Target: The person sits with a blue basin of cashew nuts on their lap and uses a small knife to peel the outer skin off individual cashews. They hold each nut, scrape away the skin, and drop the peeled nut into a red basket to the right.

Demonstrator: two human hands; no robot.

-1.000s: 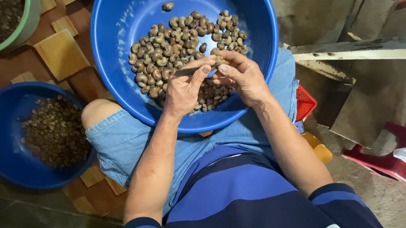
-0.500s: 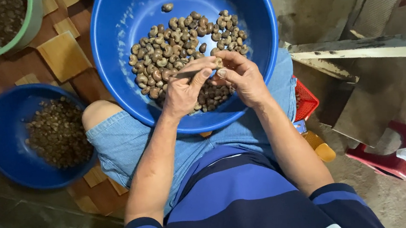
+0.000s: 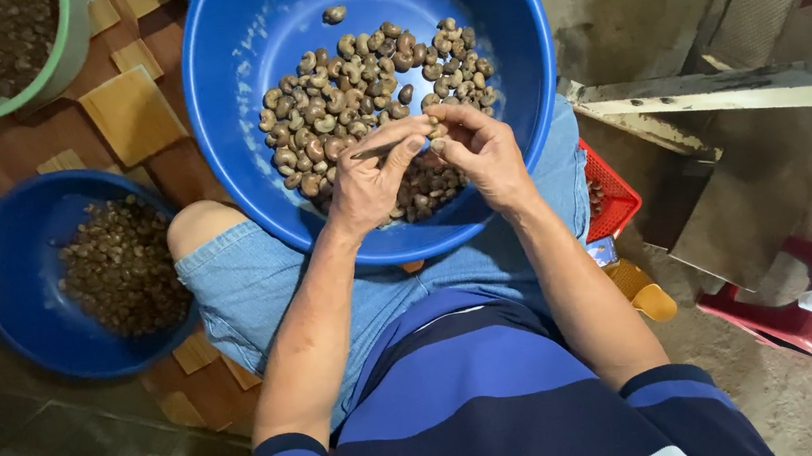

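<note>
the left hand pinches a thin grey tool, its grip closed. the right hand nips a small brownish nut over the big blue basin on the lap, above a heap of mottled, curved brown-grey nuts.

A small brown nut sits pinched at the fingertips in the centre of the frame, mostly hidden. A thin metal pick lies nearly level, its tip at the nut. Both hang over a heap of brown nuts in a big blue basin, upper middle.
</note>
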